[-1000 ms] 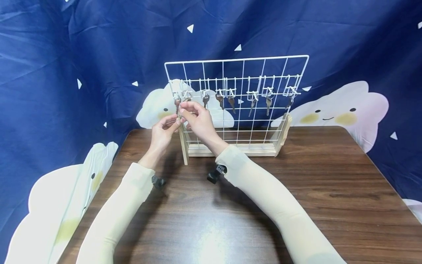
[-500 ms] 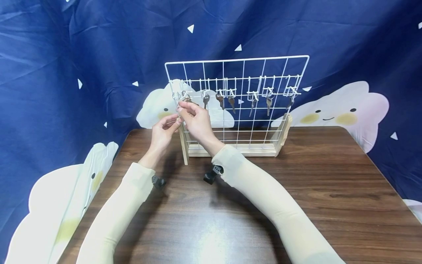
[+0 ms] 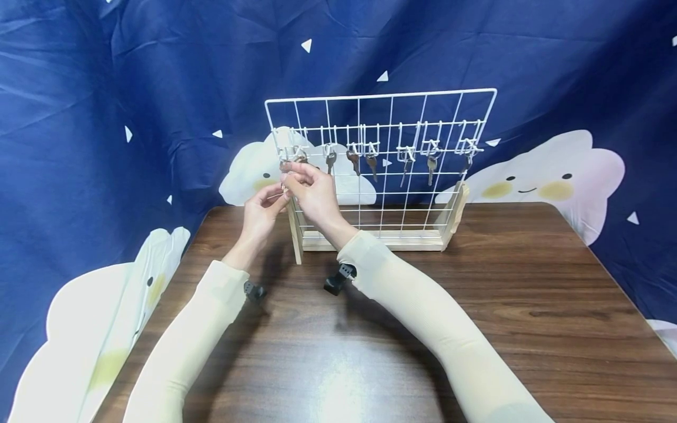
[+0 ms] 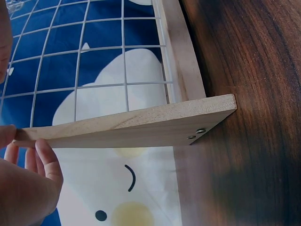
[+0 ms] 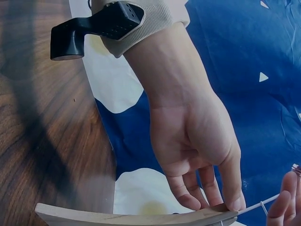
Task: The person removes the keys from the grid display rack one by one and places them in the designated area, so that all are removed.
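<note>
A white wire grid rack (image 3: 381, 94) on a wooden stand holds a row of hooks with keys. My left hand (image 3: 258, 214) grips the upper end of the rack's left wooden side piece (image 4: 141, 122), thumb on one face and fingers on the other. Close above it, my right hand (image 3: 320, 202) pinches a key at the leftmost hook, mostly hidden behind the fingers. Another key (image 3: 300, 155) hangs just right of those fingertips. In the right wrist view, the right fingers (image 5: 282, 202) show at the lower right edge, near a metal ring (image 5: 296, 168).
Farther right along the grid hang several more keys, among them a dark key (image 3: 331, 161) and a brass-toned key (image 3: 431, 169). The rack stands toward the back of a brown wooden table (image 3: 476, 329). A blue curtain (image 3: 211, 53) with cloud prints hangs behind.
My right hand has shifted slightly left along the leftmost hook, and the key hanging there has moved in among its fingers. The left hand stays on the wooden side piece.
</note>
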The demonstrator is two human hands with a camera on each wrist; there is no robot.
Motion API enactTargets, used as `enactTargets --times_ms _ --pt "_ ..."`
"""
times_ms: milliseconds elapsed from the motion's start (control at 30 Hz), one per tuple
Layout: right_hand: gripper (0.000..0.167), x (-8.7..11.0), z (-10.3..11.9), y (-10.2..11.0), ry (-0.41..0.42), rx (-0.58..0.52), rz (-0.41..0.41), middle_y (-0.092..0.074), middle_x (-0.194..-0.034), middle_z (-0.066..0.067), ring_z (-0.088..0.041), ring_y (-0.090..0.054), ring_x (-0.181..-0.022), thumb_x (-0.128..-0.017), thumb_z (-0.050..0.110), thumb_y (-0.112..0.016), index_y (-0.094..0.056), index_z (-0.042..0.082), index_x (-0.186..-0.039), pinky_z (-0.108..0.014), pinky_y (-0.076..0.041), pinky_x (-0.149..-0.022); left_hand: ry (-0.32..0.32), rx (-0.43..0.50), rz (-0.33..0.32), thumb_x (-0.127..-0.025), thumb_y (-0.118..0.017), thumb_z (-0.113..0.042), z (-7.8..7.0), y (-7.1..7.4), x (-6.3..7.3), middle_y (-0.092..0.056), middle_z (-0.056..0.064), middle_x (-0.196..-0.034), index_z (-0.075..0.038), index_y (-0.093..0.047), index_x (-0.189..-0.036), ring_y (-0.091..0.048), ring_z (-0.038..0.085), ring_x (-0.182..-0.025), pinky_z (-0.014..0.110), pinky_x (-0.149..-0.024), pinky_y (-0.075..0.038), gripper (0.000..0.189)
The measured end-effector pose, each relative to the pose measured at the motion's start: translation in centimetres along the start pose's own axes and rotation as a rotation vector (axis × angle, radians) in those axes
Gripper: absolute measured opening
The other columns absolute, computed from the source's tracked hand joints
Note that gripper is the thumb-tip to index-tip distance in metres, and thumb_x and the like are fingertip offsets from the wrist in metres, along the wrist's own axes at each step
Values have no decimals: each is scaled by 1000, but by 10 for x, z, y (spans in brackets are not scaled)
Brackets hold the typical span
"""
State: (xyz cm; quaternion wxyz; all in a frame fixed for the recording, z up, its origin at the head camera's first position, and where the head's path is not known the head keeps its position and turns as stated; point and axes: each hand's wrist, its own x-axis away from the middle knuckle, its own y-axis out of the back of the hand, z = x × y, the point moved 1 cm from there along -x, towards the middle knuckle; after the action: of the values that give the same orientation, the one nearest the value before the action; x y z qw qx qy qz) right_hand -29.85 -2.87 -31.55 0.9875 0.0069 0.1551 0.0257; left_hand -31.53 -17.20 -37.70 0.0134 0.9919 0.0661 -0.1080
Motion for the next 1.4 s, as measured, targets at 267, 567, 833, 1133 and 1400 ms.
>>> enactTargets --times_ms 267,567,833,1133,1400 --pt "24 0 0 0 17 -10 -16 -75 -94 -11 -12 -62 -69 -94 20 -70 -70 9 -115 -16 -44 -51 16 14 1 -90 -74 -12 1 0 -1 -68 -11 -103 -2 -64 -123 -68 4 -97 37 -92 -61 36" --pt "19 0 1 3 44 -78 -13 -73 -92 -9 -12 -66 -68 -94 21 -69 -68 8 -108 -24 -51 -53 12 23 11 -90 -74 -11 2 0 -1 -68 -9 -105 -3 -65 -126 -68 5 -98 33 -89 -61 38" --pt "20 1 3 5 112 -72 4 -72 -95 -12 -7 -65 -64 -95 14 -67 -69 5 -112 -20 -50 -51 7 27 14 -92 -71 -8 0 0 0 -67 -10 -105 0 -62 -130 -67 4 -98 34 -90 -61 40" --pt "20 1 6 8 180 -72 37 -72 -93 -14 -10 -65 -65 -92 10 -70 -68 4 -111 -22 -52 -53 15 37 16 -91 -71 -6 0 1 -1 -67 -10 -104 2 -60 -131 -67 4 -98 38 -94 -60 42" --pt "19 4 11 10 191 -110 80 -69 -84 -3 -45 -68 -74 -92 9 -68 -66 1 -109 -26 -58 -53 19 33 8 -91 -72 -9 0 0 0 -67 -11 -105 1 -62 -127 -67 4 -99 40 -95 -59 39"
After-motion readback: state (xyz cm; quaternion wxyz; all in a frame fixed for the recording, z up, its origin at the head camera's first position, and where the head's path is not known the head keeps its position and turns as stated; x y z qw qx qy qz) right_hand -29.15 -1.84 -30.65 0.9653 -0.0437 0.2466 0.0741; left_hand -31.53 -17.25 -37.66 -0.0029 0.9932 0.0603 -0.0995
